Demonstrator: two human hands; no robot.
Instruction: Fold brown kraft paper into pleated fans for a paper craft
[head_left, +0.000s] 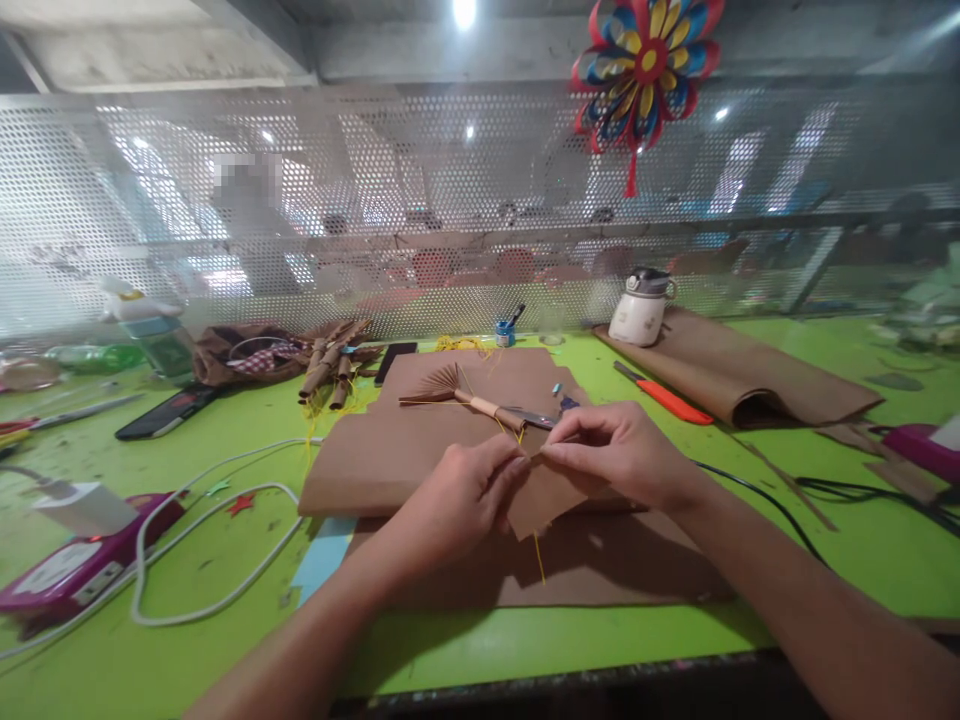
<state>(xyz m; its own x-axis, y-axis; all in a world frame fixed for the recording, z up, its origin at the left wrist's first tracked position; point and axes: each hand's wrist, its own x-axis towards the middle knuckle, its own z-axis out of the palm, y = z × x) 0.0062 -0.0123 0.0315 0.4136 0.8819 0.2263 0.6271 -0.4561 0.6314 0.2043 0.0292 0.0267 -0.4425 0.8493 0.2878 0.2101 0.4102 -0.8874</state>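
My left hand [476, 480] and my right hand [622, 450] meet over the middle of the table, each closed in a pinch. Between them they hold a small piece of brown paper [544, 500], its lower part hanging down. A yellow thread [539, 560] trails below this paper, and more yellow strands show near the left fingertips. Just beyond the hands lies a rolled paper stick with a pleated fan end [439, 388]. Scissors [534, 419] lie beside the stick, partly hidden behind my right hand. Large brown paper sheets [360, 460] lie beneath everything.
At the left are a purple power strip [67, 560], a white cable [217, 620], a phone [165, 410] and paper rolls [330, 370]. A white bottle [640, 308], an orange-handled cutter [675, 402] and folded brown paper [780, 370] sit at the right. A perforated screen [480, 230] stands behind.
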